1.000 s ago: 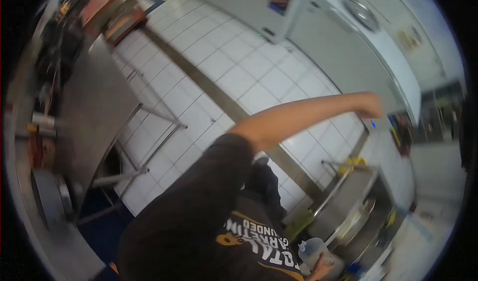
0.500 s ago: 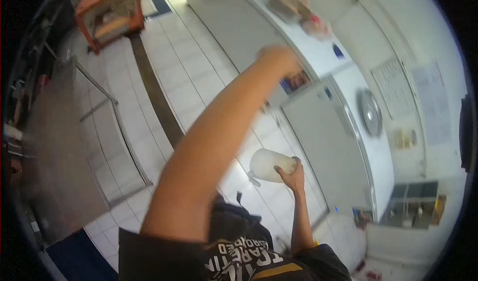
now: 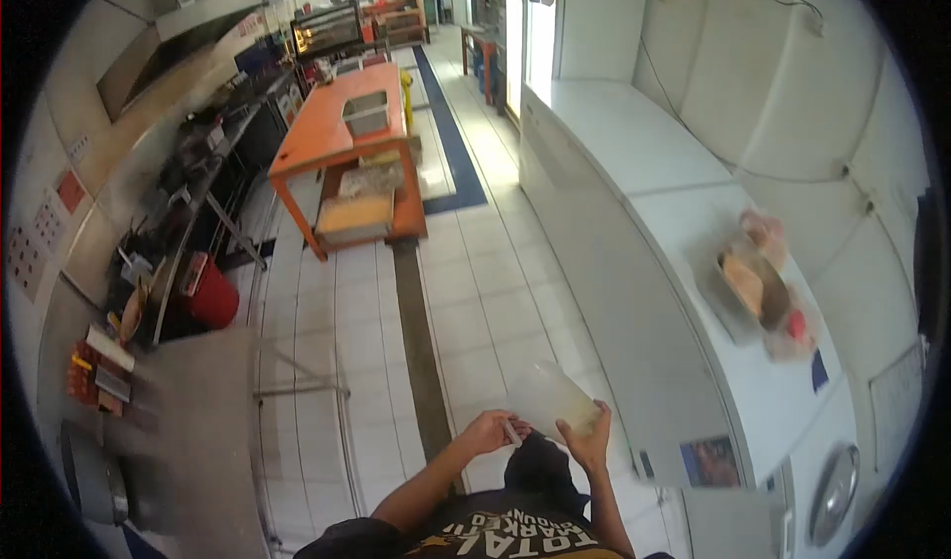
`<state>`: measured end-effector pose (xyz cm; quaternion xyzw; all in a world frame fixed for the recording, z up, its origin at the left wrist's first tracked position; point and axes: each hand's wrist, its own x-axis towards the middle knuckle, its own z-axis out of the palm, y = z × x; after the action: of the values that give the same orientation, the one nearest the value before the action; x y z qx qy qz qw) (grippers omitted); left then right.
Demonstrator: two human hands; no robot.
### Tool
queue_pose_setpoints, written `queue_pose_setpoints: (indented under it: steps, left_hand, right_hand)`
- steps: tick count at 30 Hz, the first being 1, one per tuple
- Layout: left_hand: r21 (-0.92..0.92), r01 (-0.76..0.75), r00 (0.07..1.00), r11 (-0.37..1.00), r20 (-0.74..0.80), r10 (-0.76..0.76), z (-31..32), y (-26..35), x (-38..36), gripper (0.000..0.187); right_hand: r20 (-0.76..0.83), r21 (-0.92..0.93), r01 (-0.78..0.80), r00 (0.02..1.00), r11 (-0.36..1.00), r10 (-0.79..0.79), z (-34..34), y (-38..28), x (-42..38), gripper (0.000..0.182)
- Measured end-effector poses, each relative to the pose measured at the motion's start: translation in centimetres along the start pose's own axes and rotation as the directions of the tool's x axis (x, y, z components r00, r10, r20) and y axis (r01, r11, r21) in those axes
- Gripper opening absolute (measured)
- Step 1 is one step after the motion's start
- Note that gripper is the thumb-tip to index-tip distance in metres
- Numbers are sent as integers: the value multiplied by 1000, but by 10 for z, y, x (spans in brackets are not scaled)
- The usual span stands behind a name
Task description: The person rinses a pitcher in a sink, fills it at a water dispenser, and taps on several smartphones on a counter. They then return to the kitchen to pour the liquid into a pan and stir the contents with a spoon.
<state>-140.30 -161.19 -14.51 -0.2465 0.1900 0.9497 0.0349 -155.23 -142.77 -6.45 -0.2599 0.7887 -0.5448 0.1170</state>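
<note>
A translucent white plastic bottle (image 3: 550,396) is held low in front of my chest, over the tiled floor. My right hand (image 3: 588,440) grips its lower end from the right. My left hand (image 3: 489,430) is closed on the small spout at the bottle's near left end. Both forearms come up from the bottom edge of the head view, above my dark printed shirt (image 3: 515,534).
White chest freezers (image 3: 634,163) line the right side, with wrapped food packs (image 3: 758,282) on one lid. An orange table (image 3: 332,138) carrying a metal tray stands ahead in the aisle. A steel table (image 3: 198,410) and a red bucket (image 3: 213,297) are at the left.
My view has swung round to look along the aisle. My left arm, stretched out high before, has come down and its hand now meets the bottle's spout. My right hand still holds the bottle.
</note>
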Motion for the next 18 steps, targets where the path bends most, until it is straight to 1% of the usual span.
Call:
queue_pose_setpoints:
  steps: [1, 2, 3, 4, 5, 6, 7, 8, 9, 11, 12, 13, 15, 16, 17, 18]
  left_hand:
    - [-125, -88, 996, 988, -19, 86, -12, 32, 37, 22]
    - [-81, -185, 980, 979, -84, 178, -24, 62, 70, 20]
    - [-39, -278, 952, 960, -143, 270, -25, 99, 98, 19]
    - [4, -368, 911, 930, -200, 361, -19, 132, 127, 18]
    - [325, -396, 850, 858, -224, 477, -8, 171, 164, 17]
    - [616, -354, 777, 703, -223, 588, 1, 206, 192, 16]
    - [842, -232, 707, 487, -198, 679, 8, 234, 211, 15]
    - [973, -64, 644, 222, -130, 754, 13, 270, 228, 13]
    - [991, 99, 686, 94, -136, 715, 22, 309, 240, 17]
    - [912, 371, 749, -177, -181, 637, 57, 400, 272, 25]
    - [919, 377, 756, -116, -233, 612, 28, 443, 321, 28]
    - [921, 386, 761, -55, -284, 584, -1, 485, 369, 32]
    - [935, 345, 812, -82, -254, 525, -49, 565, 427, 36]
    - [942, 321, 836, -100, -233, 496, -55, 611, 446, 38]
    - [907, 345, 839, -240, -183, 513, -60, 654, 460, 44]
    - [905, 358, 848, -229, -213, 485, -68, 696, 478, 44]
  right_hand:
    - [81, 132, -83, 994, 988, 73, 10, -18, 40, 76]
    - [71, -39, 24, 997, 999, -21, 26, -6, 80, 75]
    - [78, -214, 131, 990, 968, -117, 41, 12, 122, 75]
    - [102, -381, 234, 972, 894, -211, 50, 18, 165, 74]
    - [83, -374, 394, 916, 840, -393, 72, 20, 212, 73]
    - [122, -287, 439, 898, 852, -422, 94, -14, 257, 70]
    - [195, -100, 428, 894, 898, -404, 123, -29, 296, 64]
    - [339, -34, 534, 801, 845, -493, 156, -43, 340, 53]
    - [468, 45, 624, 677, 780, -568, 188, -57, 379, 43]
    - [613, 86, 735, 493, 673, -617, 252, -104, 451, 25]
    - [729, 185, 667, 400, 722, -556, 285, -110, 483, 27]
    - [822, 266, 577, 283, 772, -495, 320, -112, 517, 30]
    - [862, 347, 560, 124, 752, -491, 386, -118, 581, 38]
    - [868, 386, 549, 56, 742, -493, 412, -125, 616, 40]
    - [866, 426, 537, -10, 728, -500, 439, -136, 651, 43]
    - [877, 439, 524, -74, 730, -474, 451, -165, 677, 44]
